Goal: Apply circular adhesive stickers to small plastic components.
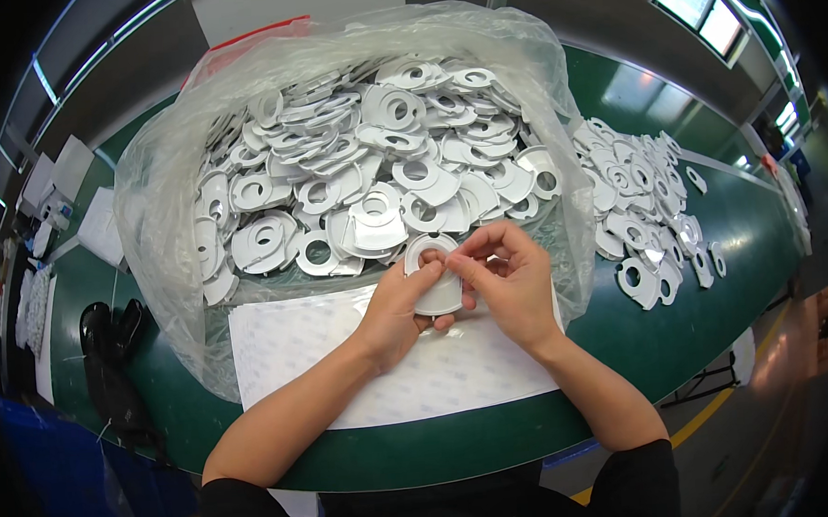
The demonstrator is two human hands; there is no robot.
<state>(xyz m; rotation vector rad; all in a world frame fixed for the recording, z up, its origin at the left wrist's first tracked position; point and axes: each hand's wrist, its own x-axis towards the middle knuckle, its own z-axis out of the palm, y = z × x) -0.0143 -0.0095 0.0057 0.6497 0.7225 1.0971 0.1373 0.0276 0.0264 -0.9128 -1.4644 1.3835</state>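
Note:
A white plastic part [438, 299] with a round hole at its upper end is held upright in front of me, above the white sheets. My left hand [400, 306] is closed around it, thumb on its face and fingertips showing beneath its lower edge. At its right rim, my right hand [507, 277] has thumb and index finger pinched together by the ring. Whether anything small sits in that pinch cannot be made out. Just beyond both hands, a big clear plastic bag [164, 225] lies open, holding a heap of like white parts [374, 209].
White sheets [421, 389] with faint print lie on the green table [350, 458] under my hands. More white parts [630, 177] are piled at the right. A black object [116, 377], perhaps a bag, lies at the left edge, near a white packet [102, 228].

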